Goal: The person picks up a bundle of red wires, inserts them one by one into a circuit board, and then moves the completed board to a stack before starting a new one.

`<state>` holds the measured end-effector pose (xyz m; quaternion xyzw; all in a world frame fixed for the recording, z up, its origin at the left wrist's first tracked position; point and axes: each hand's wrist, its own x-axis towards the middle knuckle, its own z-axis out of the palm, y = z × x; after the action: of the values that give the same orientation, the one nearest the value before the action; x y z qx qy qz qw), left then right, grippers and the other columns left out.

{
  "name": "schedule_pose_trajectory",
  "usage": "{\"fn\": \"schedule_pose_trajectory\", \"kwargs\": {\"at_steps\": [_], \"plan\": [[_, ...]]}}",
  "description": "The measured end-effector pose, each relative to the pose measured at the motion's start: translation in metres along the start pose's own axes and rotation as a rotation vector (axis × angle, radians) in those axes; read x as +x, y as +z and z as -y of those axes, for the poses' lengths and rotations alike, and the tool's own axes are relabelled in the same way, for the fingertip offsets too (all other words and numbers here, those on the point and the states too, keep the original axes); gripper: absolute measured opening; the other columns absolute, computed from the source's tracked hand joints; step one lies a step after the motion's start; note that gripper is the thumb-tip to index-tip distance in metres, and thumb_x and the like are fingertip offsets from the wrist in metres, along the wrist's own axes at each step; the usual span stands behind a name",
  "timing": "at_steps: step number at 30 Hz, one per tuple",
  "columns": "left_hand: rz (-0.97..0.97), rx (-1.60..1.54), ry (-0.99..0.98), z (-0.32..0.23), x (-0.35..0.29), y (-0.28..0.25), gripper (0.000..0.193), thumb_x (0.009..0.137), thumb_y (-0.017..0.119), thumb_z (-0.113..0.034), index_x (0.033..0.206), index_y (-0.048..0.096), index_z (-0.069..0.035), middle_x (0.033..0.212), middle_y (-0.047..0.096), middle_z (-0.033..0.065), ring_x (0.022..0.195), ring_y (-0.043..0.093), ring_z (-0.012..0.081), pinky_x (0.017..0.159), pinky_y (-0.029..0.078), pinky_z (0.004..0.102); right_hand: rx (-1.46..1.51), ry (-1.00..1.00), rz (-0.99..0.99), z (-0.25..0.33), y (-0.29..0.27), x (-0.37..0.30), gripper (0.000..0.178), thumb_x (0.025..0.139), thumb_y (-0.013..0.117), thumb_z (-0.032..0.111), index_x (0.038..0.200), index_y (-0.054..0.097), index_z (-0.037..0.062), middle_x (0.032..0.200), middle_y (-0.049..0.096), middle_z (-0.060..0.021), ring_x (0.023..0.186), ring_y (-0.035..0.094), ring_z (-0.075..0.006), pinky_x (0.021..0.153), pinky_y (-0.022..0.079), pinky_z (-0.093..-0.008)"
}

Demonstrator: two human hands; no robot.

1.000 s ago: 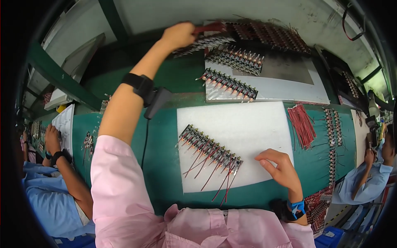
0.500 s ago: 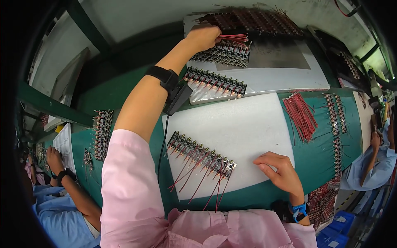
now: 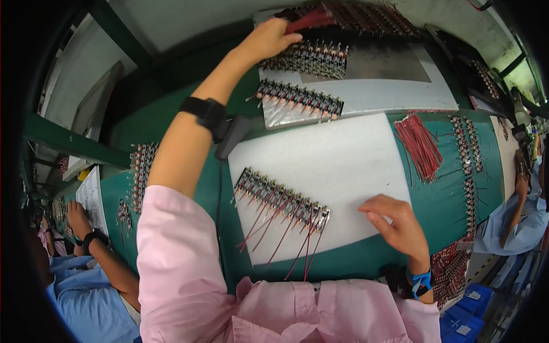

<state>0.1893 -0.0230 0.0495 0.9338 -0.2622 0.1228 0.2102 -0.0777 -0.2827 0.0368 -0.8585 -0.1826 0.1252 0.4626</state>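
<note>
My left hand (image 3: pixel 271 41) reaches to the far side, closed round one end of a bundle of red wires (image 3: pixel 313 20). Close below it, several rows of circuit boards (image 3: pixel 317 59) lie stacked on a pale panel, with another board strip (image 3: pixel 300 100) nearer me. My right hand (image 3: pixel 397 224) rests over the right front edge of a white foam sheet (image 3: pixel 349 154); its fingers are bent a little, apart and holding nothing. On that sheet, left of my right hand, a strip of circuit boards (image 3: pixel 281 197) lies slanted, dark red wires trailing from it toward me.
A pile of red wires (image 3: pixel 419 147) lies right of the foam on the green table (image 3: pixel 446 211). Farther right are narrow board strips (image 3: pixel 464 148). Wired boards (image 3: pixel 366 20) cover the panel's back. Co-workers in blue (image 3: pixel 94 291) sit left and right.
My left hand has carried the red wires away from me, from above the stacked boards toward the wired boards at the back. My right hand stays about where it was.
</note>
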Motion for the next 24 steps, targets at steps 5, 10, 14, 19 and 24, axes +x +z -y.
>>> {"fn": "schedule_pose_trajectory", "kwargs": {"at_steps": [5,10,14,19,24], "plan": [[0.25,-1.067,-0.485,-0.025,-0.075,-0.029,0.028,0.085,0.042,-0.027,0.076,0.051,-0.002,0.054,0.042,-0.0008,0.042,0.035,0.0087,0.037,0.026,0.0218,-0.177,-0.103,-0.021,0.016,-0.013,0.014,0.01,0.074,0.053,0.003,0.08,0.057,-0.0032,0.073,0.056,-0.0135,0.066,0.055,-0.0233,0.061,0.042,-0.0279],[0.13,-1.616,-0.596,-0.041,-0.16,-0.021,0.028,0.087,0.037,-0.023,0.083,0.049,0.001,0.063,0.05,0.0044,0.052,0.049,0.0145,0.041,0.037,0.0259,-0.229,-0.311,0.061,0.038,0.017,0.071,0.012,0.074,0.055,0.007,0.075,0.055,-0.0046,0.063,0.054,-0.0111,0.055,0.051,-0.0165,0.053,0.041,-0.025],[-0.265,-1.619,-0.712,-0.077,-0.176,-0.004,0.029,0.087,0.037,-0.023,0.086,0.05,0.003,0.074,0.055,0.009,0.065,0.055,0.0186,0.048,0.044,0.0304,-0.016,-0.193,0.085,0.044,0.062,0.125,0.018,0.075,0.053,0.014,0.07,0.055,-0.0029,0.055,0.052,-0.0052,0.047,0.045,-0.0074,0.041,0.035,-0.0214],[-0.305,-1.739,-0.522,-0.081,-0.181,0.001,0.029,0.087,0.038,-0.024,0.092,0.05,0.002,0.094,0.054,0.0143,0.083,0.055,0.0208,0.069,0.046,0.032,0.088,-0.224,0.012,0.047,0.09,0.153,0.017,0.074,0.055,0.015,0.066,0.054,-0.0008,0.054,0.052,-0.0038,0.043,0.044,-0.0067,0.037,0.033,-0.0207],[-0.333,-1.75,-0.508,-0.076,-0.18,0.007,0.03,0.087,0.038,-0.024,0.097,0.049,0.003,0.101,0.053,0.0156,0.088,0.054,0.0205,0.075,0.046,0.031,0.026,-0.241,-0.086,0.045,0.088,0.158,0.015,0.075,0.053,0.012,0.067,0.052,-0.0002,0.052,0.05,-0.0035,0.039,0.042,-0.0066,0.034,0.03,-0.0199]]}}
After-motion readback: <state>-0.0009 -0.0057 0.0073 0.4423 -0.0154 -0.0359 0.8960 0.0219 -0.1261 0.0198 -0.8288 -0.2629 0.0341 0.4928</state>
